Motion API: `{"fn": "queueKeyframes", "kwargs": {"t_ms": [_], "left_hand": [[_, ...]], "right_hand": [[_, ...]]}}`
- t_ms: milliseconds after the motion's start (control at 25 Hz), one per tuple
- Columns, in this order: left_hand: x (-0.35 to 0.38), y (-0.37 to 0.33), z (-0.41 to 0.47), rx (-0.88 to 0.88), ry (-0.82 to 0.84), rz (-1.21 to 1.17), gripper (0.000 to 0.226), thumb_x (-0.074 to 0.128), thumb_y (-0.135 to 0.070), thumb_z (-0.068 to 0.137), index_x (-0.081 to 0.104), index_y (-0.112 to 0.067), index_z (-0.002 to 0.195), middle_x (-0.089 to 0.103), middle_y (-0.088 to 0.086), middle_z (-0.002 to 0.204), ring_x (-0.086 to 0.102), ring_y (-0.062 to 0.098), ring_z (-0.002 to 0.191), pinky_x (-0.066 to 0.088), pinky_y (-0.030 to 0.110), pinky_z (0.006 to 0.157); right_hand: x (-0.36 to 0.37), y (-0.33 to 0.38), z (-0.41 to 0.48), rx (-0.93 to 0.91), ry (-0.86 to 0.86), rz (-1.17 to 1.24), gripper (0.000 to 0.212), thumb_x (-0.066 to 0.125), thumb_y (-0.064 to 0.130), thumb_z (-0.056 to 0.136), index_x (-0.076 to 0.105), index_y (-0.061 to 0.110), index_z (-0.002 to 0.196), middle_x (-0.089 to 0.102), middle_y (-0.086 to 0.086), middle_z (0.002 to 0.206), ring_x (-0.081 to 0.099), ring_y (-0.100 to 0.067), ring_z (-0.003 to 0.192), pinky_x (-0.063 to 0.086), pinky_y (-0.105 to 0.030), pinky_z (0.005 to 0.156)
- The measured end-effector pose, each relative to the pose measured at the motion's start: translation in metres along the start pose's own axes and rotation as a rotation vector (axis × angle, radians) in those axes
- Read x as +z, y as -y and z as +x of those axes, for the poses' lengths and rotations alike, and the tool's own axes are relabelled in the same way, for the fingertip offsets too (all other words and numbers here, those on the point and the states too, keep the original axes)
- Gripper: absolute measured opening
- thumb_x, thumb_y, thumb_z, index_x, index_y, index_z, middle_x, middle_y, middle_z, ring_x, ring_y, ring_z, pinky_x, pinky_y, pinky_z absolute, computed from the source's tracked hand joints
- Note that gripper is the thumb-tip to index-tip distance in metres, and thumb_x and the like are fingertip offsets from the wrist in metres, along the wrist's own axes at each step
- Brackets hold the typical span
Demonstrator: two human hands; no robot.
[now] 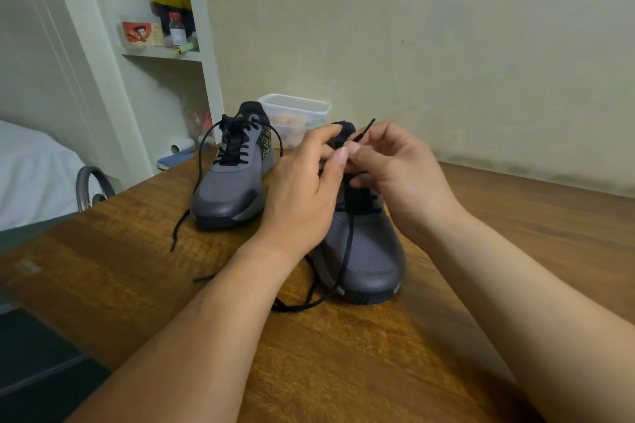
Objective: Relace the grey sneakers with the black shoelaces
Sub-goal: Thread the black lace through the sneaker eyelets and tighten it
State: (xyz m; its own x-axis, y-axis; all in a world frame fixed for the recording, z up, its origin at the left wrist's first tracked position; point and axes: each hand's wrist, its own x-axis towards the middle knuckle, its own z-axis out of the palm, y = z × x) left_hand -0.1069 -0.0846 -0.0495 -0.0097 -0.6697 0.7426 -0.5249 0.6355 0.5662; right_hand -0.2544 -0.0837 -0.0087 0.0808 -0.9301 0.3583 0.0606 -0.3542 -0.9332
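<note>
Dim, yellowish light leaves soft shadows on the brown wooden surface [343, 354]. Motion blur smears its left edge and the nearer grey sneaker [367, 261]; wide-angle distortion bends the margins.

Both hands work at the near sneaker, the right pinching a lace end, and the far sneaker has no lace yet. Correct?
No: the head view shows the far sneaker already laced in black, ends loose. The rest holds: left hand and right hand are at the near sneaker, the right pinching a lace end.

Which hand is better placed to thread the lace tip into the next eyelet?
Probably right: the right hand pinches the lace tip above the near sneaker, while the left hand holds its upper.
</note>
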Motion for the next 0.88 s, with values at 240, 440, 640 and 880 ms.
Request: {"fn": "queueKeyframes", "kwargs": {"t_ms": [240,440,640,880], "left_hand": [[-0.011,0.005,0.003,-0.015,-0.011,0.064,0.019,0.054,-0.029,0.109,0.065,-0.017,0.100,0.063,-0.006,0.093,0.062,0.014,0.089,0.053,0.047,0.077],[-0.011,-0.009,0.007,-0.052,0.112,0.003,0.020,0.052,-0.026,0.110,0.065,-0.020,0.124,0.066,-0.011,0.104,0.063,0.007,0.100,0.053,0.031,0.083],[-0.025,0.000,-0.008,-0.175,0.108,0.075,0.014,0.055,-0.028,0.109,0.063,-0.023,0.099,0.062,-0.010,0.090,0.059,0.005,0.085,0.043,0.019,0.071],[-0.026,0.004,-0.031,-0.232,0.156,0.004,0.010,0.063,-0.018,0.104,0.067,-0.021,0.095,0.055,-0.008,0.096,0.057,0.002,0.085,0.042,0.009,0.077]], "right_hand": [[-0.005,0.006,0.001,0.061,-0.048,0.066,0.004,0.064,0.005,0.100,0.060,0.006,0.098,0.071,-0.007,0.077,0.064,-0.016,0.062,0.053,-0.024,0.056],[-0.007,0.000,0.000,-0.009,-0.018,-0.196,0.012,0.068,0.020,0.101,0.075,0.015,0.094,0.066,0.000,0.077,0.059,-0.008,0.067,0.050,-0.024,0.059],[-0.020,-0.003,0.006,-0.038,0.062,-0.651,0.018,0.065,0.027,0.101,0.076,0.019,0.090,0.074,0.004,0.080,0.062,-0.007,0.067,0.049,-0.023,0.065],[-0.027,0.003,0.007,-0.051,0.298,-0.886,0.007,0.075,0.014,0.091,0.078,0.020,0.090,0.072,0.010,0.076,0.060,0.005,0.064,0.041,-0.006,0.058]]}}
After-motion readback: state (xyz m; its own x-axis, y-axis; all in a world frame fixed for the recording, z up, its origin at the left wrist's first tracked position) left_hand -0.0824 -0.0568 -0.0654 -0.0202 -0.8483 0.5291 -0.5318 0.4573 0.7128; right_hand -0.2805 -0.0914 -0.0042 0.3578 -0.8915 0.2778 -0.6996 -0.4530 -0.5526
